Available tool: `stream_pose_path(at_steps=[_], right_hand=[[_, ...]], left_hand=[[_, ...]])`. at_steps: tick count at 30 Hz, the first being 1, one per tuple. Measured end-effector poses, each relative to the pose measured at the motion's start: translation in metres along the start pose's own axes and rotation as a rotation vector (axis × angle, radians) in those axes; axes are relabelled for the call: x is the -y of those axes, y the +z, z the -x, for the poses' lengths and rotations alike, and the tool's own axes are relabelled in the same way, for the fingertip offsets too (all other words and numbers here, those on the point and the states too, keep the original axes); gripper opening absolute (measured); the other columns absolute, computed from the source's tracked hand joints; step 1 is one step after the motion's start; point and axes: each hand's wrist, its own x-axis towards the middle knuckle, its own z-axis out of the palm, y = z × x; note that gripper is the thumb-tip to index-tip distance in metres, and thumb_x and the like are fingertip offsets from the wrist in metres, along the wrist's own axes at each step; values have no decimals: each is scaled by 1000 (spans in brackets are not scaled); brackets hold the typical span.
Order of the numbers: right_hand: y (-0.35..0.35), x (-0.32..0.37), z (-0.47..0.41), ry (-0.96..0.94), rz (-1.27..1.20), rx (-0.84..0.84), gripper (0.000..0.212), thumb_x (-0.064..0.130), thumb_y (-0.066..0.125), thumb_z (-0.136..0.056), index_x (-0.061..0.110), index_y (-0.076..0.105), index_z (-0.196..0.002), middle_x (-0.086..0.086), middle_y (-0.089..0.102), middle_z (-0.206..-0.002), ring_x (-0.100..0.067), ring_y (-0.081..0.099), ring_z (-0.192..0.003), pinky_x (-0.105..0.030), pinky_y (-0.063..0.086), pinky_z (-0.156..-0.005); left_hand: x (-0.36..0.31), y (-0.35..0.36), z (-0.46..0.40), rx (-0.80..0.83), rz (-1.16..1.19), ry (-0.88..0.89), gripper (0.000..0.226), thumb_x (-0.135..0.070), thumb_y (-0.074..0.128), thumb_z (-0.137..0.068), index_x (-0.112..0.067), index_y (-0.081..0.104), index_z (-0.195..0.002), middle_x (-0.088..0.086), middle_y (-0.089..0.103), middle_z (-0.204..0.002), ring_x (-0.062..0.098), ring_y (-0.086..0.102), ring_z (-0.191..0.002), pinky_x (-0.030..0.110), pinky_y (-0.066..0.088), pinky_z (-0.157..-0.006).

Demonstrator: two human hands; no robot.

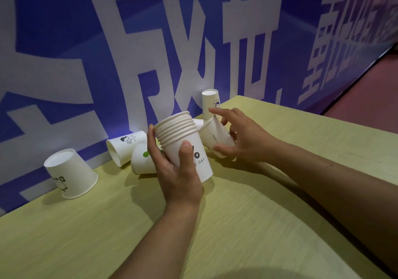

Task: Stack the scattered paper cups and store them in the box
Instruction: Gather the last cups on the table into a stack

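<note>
Head view: left hand curls its fingers around the tilted cup stack above the counter. Right hand grips a single cup just beside the stack's rims.

The stack of cups reads "DAY"; far wall banner bears large white characters "成世"; the far-left upturned cup shows "Be"

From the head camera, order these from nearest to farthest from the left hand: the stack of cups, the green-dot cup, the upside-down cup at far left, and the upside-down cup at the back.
1. Stack of cups: held in the left hand.
2. Green-dot cup: lying on its side, just left of the hand.
3. Upside-down cup at the back: by the wall, beyond the right hand.
4. Upside-down cup at far left: near the wall.
</note>
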Motion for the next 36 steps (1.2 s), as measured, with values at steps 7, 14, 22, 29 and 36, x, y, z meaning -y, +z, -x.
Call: stream_pose_path(at_steps=[7, 14, 22, 29, 36], right_hand=[[-20, 5, 3, -65, -188, -407, 70, 27, 76, -84, 31, 40, -144, 6, 40, -126, -7, 50, -104, -15, 54, -77], [-32, 23, 8, -155, -499, -573, 73, 36, 67, -84, 44, 24, -143, -5, 40, -133, -20, 54, -114, -27, 59, -80], [-26, 38, 15, -130, -543, -238, 68, 36, 61, -82, 56, 25, -135, 20, 41, -114, -9, 55, -104, -18, 57, -71], [-21, 36, 14, -89, -481, -203, 51, 39, 63, -92, 50, 35, -133, 10, 46, -115, -7, 58, -97, -18, 54, -68], [-28, 34, 11, 0, -569, -136, 66, 25, 61, -92, 49, 25, -142, 6, 45, -107, -11, 60, -91, -13, 52, -67]], left_hand=[[-4, 1, 5, 128, -28, 43, 82, -63, 55, -68, -51, 27, -144, -13, 62, -104, 2, 69, -78, 20, 55, -57], [2, 4, 7, 343, -200, 45, 68, -68, 55, -70, -76, 27, -131, -18, 61, -125, 3, 66, -100, 38, 61, -82], [0, 4, 10, 474, -243, 68, 80, -71, 51, -72, -66, 18, -144, -30, 54, -123, -11, 59, -102, 15, 55, -66], [-2, 4, 9, 410, -247, 124, 78, -68, 52, -74, -62, 21, -144, -41, 52, -122, -6, 61, -102, 40, 60, -83], [0, 4, 9, 452, -260, 108, 78, -70, 55, -72, -68, 21, -143, -27, 58, -127, 6, 65, -104, 49, 59, -85]])
